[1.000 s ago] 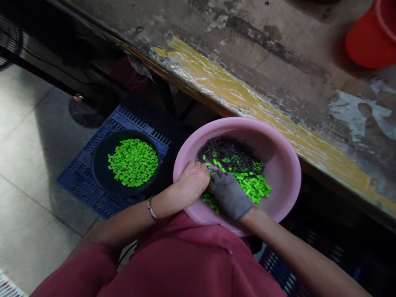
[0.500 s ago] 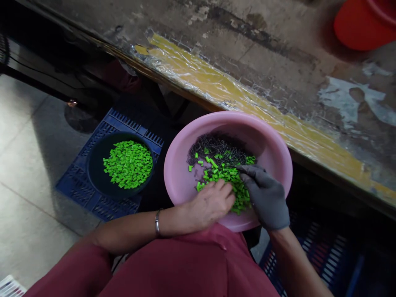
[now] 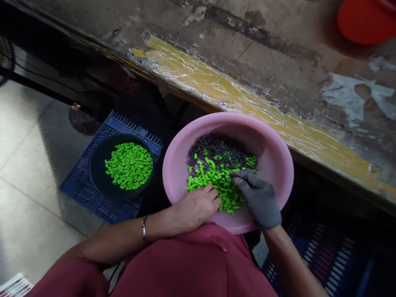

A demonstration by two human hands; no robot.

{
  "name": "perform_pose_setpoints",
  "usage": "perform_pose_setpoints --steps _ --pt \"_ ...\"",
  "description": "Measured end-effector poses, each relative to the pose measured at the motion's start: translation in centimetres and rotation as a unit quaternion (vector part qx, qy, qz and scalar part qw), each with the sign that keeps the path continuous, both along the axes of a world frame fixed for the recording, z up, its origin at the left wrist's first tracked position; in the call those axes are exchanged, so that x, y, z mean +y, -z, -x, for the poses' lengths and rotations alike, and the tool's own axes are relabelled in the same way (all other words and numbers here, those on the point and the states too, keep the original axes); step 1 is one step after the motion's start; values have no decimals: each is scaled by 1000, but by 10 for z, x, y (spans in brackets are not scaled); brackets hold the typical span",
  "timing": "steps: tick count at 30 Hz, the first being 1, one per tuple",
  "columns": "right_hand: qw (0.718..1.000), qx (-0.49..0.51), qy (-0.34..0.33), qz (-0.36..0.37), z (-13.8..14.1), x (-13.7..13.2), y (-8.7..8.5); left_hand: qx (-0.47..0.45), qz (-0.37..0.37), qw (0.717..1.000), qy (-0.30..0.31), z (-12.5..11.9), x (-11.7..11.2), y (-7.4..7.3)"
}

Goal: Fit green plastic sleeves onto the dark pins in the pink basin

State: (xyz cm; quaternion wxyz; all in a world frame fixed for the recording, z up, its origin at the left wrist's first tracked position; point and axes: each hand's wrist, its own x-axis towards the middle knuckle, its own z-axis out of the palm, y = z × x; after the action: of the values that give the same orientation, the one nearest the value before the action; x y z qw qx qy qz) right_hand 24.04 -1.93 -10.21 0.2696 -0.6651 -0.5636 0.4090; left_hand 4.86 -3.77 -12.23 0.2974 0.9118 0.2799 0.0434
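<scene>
A pink basin (image 3: pixel 176 165) rests against my lap, with a pile of short bright green plastic tubes (image 3: pixel 227 192) in its near part. Behind them lies a dark heap of thin, screw-like metal pieces (image 3: pixel 219 146). My left hand (image 3: pixel 198 206), bare with a metal band at the wrist, has its fingers curled at the near-left edge of the green tubes; the fingertips are hidden. Over the right side of the pile, my right hand (image 3: pixel 256 196), in a grey glove, is closed in a pinch. A green tube lies by its fingertips, but what it grips is unclear.
To the left, a dark green bowl (image 3: pixel 99 177) full of green tubes stands on a blue plastic crate (image 3: pixel 77 185). A worn table (image 3: pixel 278 62) with a yellow taped edge runs behind the basin. A red bucket (image 3: pixel 365 22) sits on it. Another blue crate (image 3: pixel 334 264) is below right.
My left hand has moved left and slightly nearer me, and more green tubes are spread toward the left of the basin. My gloved right hand has also shifted a little left, still pinched.
</scene>
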Motion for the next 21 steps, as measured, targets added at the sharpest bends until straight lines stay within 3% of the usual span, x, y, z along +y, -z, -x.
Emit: perform_pose_setpoints --steps 5,9,12,15,18,21 --pt "1000 9 -27 -11 9 0 -2 -41 98 990 -92 6 2 2" --pt "999 28 -25 12 15 -2 -10 -130 218 947 -196 10 7 -3" --pt "998 45 -26 28 21 -2 -17 -177 357 870 -292 15 11 -7" --pt "998 48 -44 26 27 -3 -22 -232 491 761 -354 19 13 -9" --pt "997 39 -66 4 32 -6 -25 -291 574 662 -384 22 15 -7" --pt "997 30 -76 -16 34 -9 -27 -328 620 597 -391 24 14 -5"
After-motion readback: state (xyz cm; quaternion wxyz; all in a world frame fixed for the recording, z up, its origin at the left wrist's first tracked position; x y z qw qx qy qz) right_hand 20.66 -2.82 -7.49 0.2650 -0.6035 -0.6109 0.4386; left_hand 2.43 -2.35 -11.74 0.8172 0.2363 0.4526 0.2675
